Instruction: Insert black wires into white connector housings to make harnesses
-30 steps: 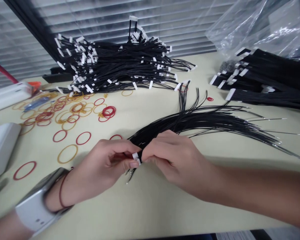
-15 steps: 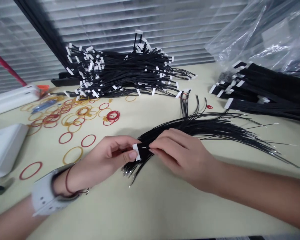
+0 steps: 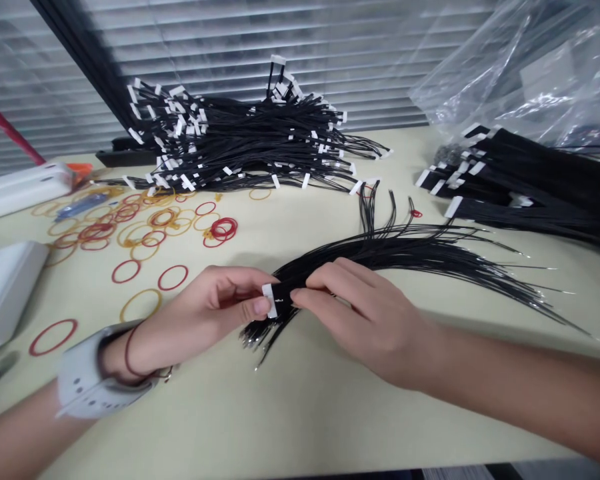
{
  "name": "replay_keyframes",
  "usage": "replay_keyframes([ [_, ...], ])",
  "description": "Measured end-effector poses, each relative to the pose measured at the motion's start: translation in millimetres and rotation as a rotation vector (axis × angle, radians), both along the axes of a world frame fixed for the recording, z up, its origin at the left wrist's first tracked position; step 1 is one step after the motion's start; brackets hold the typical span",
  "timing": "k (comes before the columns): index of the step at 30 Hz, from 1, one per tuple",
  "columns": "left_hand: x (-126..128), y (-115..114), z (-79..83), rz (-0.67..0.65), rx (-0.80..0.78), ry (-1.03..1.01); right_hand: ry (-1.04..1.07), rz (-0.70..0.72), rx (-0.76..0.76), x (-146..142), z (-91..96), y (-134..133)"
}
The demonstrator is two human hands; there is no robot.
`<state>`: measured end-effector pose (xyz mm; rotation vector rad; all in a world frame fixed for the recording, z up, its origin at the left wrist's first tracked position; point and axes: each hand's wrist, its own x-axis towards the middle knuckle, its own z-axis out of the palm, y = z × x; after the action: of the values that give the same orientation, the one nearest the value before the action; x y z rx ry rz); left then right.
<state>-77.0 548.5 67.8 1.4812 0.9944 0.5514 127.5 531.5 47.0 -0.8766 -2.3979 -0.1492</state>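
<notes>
My left hand (image 3: pixel 230 303) is closed, thumb and fingers pinching a small white connector (image 3: pixel 269 301) with black wires leading from it. Just right of the connector, my right hand (image 3: pixel 365 313) has its fingertips pressed together on a black wire; a tiny shiny metal tip shows between the two hands. Which wire it is cannot be made out exactly. Beneath both hands, a loose bundle of black wires (image 3: pixel 430 255) curves across the table, with bare metal terminals at its ends. My right hand hides part of this bundle.
Behind lies a heap of black cables with white connectors (image 3: pixel 250 140). More connector cables (image 3: pixel 540 180) lie at right beside a clear plastic bag (image 3: pixel 525 73). Red and yellow rubber bands (image 3: pixel 155 230) are scattered at left, near a white box (image 3: pixel 10 293).
My right fingertips have shifted slightly left toward the connector, and the metal tip now shows nearer to it. My left hand keeps its pinch. The whole view has shifted a little.
</notes>
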Motion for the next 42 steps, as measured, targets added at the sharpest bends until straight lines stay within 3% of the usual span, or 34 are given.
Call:
replay_keyframes([
  [6, 1.2, 2.0, -1.6, -0.006, 0.022, 0.024, 0.054, 0.043, 0.078, -1.0, -1.0, -1.0],
  [20, 3.9, -2.8, 0.0, -0.081, 0.120, 0.138, 0.117, 0.138, 0.060, -2.9, 0.0, -0.2],
  [27, 6.6, -4.4, 3.3, 0.006, 0.165, 0.106, 0.086, 0.108, 0.151, -1.8, 10.2, -2.9],
  [29, 5.7, -1.5, 4.1, 0.042, 0.175, 0.066, 0.037, 0.134, 0.135, 0.0, 11.8, -4.0],
  [34, 3.2, 6.0, 6.6, 0.118, 0.172, 0.058, -0.307, 0.112, -0.102, 6.7, 9.5, -0.7],
  [42, -2.2, 5.5, 7.7, 0.122, 0.125, 0.074, -0.486, 0.043, -0.046, 18.8, 9.9, 6.6],
])
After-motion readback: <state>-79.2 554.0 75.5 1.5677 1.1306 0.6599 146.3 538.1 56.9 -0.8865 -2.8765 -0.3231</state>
